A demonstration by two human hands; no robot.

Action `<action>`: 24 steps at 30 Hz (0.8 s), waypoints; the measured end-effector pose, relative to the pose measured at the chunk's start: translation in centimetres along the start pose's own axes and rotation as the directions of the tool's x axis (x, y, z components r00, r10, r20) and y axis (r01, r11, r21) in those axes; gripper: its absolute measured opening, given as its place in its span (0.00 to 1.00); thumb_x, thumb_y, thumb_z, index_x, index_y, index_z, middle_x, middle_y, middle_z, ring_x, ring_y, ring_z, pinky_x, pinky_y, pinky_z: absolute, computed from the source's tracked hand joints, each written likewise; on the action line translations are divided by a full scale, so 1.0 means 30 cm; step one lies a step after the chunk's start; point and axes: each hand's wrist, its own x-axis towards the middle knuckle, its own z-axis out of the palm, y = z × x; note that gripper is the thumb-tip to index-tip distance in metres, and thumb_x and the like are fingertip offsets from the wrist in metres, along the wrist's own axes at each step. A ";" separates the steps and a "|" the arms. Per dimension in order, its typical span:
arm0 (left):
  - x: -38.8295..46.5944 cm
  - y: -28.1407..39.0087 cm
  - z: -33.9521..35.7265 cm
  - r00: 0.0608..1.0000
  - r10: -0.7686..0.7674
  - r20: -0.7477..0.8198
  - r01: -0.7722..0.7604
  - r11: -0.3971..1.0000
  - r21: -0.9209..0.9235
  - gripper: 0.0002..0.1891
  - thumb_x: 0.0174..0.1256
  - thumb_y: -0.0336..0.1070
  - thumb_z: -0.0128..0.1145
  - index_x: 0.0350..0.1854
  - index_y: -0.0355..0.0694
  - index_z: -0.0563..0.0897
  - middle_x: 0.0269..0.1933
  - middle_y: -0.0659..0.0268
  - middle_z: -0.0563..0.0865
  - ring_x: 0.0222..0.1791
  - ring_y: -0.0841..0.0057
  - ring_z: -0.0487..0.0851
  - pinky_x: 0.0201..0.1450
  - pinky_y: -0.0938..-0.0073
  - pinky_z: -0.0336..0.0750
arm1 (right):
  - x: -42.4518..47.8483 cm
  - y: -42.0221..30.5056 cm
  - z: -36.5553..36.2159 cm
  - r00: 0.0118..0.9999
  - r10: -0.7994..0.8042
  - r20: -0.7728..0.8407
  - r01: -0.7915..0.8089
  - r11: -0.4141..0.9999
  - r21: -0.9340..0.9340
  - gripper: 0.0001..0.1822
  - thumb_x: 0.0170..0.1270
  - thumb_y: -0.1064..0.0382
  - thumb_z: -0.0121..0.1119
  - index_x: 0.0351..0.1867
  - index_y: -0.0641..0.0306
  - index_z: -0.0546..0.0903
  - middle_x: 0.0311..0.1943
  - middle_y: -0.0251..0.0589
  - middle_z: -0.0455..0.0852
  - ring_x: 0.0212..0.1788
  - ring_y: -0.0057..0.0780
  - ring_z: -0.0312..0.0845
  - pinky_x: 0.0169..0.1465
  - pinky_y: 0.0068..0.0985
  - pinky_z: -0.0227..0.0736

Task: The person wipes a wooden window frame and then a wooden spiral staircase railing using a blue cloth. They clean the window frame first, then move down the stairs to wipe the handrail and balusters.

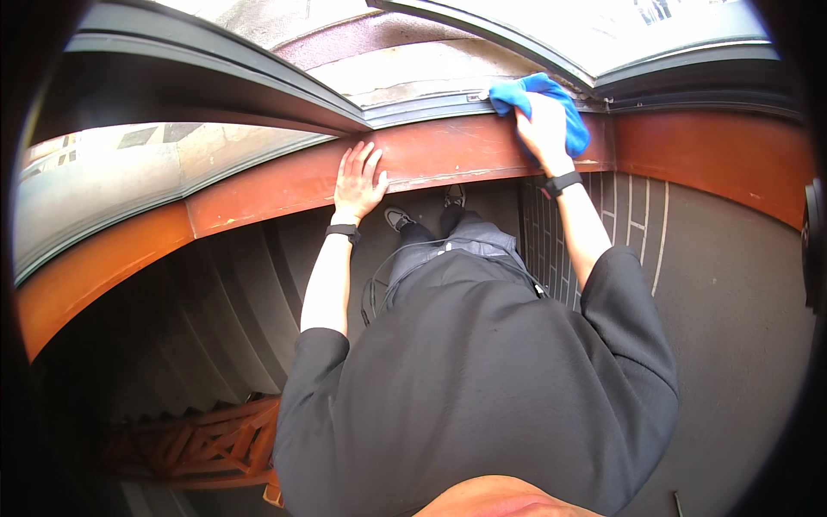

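Before me a reddish-brown window sill [452,145] runs across the view, with a grey metal window track [426,110] along its far side. My left hand [360,179] rests on the sill's near part, fingers spread, holding nothing. Farther right, my right hand [544,132] grips a bright blue cloth [572,119] and presses it against the track and sill close to the corner. Part of the cloth is hidden beneath the hand. A dark band circles each wrist.
An open window sash [213,77] juts in at the upper left; another frame [691,77] stands at the upper right. Below are a staircase railing [200,446] in brown at the lower left, a brick-patterned wall [607,213] and my shoes [397,218]. A cable hangs at my waist.
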 end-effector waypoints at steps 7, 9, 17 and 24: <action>-0.013 0.004 0.000 0.999 -0.025 0.022 0.025 1.000 0.018 0.27 0.61 0.40 0.62 0.63 0.44 0.74 0.67 0.59 0.73 0.71 0.59 0.68 0.77 0.54 0.59 | -0.063 0.171 -0.197 0.923 0.329 -0.200 -0.340 0.940 -0.021 0.10 0.65 0.63 0.59 0.44 0.61 0.85 0.39 0.49 0.88 0.44 0.49 0.84 0.50 0.40 0.77; -0.012 0.005 0.001 1.000 -0.018 0.011 0.018 1.000 0.014 0.26 0.61 0.40 0.62 0.63 0.44 0.74 0.66 0.59 0.73 0.71 0.59 0.68 0.77 0.54 0.59 | -0.065 0.098 -0.236 0.940 0.328 -0.095 -0.311 0.937 0.157 0.10 0.66 0.62 0.59 0.45 0.61 0.84 0.39 0.49 0.87 0.44 0.50 0.84 0.50 0.41 0.76; 0.006 0.004 -0.002 1.000 -0.005 0.027 0.004 1.000 0.018 0.26 0.62 0.40 0.62 0.63 0.44 0.74 0.66 0.59 0.73 0.71 0.59 0.68 0.77 0.53 0.59 | -0.099 -0.193 0.161 0.964 -0.187 -0.189 0.211 0.971 0.111 0.16 0.54 0.69 0.66 0.46 0.63 0.81 0.42 0.48 0.84 0.47 0.50 0.80 0.55 0.42 0.74; -0.005 0.014 -0.003 0.999 -0.029 0.014 0.029 0.999 0.013 0.26 0.61 0.40 0.62 0.63 0.45 0.74 0.66 0.60 0.73 0.71 0.60 0.68 0.77 0.53 0.60 | -0.088 0.146 -0.033 0.993 0.007 -0.121 -0.012 0.999 -0.036 0.10 0.62 0.66 0.60 0.45 0.58 0.83 0.40 0.48 0.85 0.47 0.49 0.80 0.53 0.42 0.73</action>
